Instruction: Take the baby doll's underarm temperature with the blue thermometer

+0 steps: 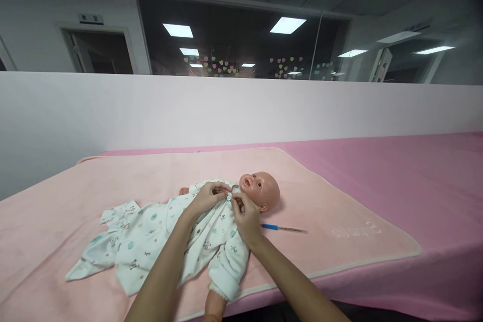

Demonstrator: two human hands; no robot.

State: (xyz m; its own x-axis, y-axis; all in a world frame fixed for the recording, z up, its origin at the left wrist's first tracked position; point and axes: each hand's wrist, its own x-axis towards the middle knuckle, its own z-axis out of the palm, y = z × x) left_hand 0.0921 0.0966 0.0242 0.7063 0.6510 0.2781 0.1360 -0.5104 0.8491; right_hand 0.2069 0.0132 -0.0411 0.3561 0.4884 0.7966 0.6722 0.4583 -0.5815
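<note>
A baby doll (264, 187) lies on its back with its bald head to the right. It wears a white printed baby outfit (151, 221), whose legs spread flat toward the left. My left hand (207, 197) rests on the doll's chest, fingers closed at the outfit's front edge below the neck. Close beside it, my right hand (246, 215) pinches the same front edge near the doll's chin. Between my fingertips a small round snap button (229, 198) shows. The doll's near arm (216, 304) sticks out of its sleeve toward me.
Under the doll is a peach blanket (339, 216) with a pale border, over a pink cloth (396, 186). A thin stick with a blue end (285, 229) lies right of my right hand. A white partition (226, 110) stands behind, with dark windows above.
</note>
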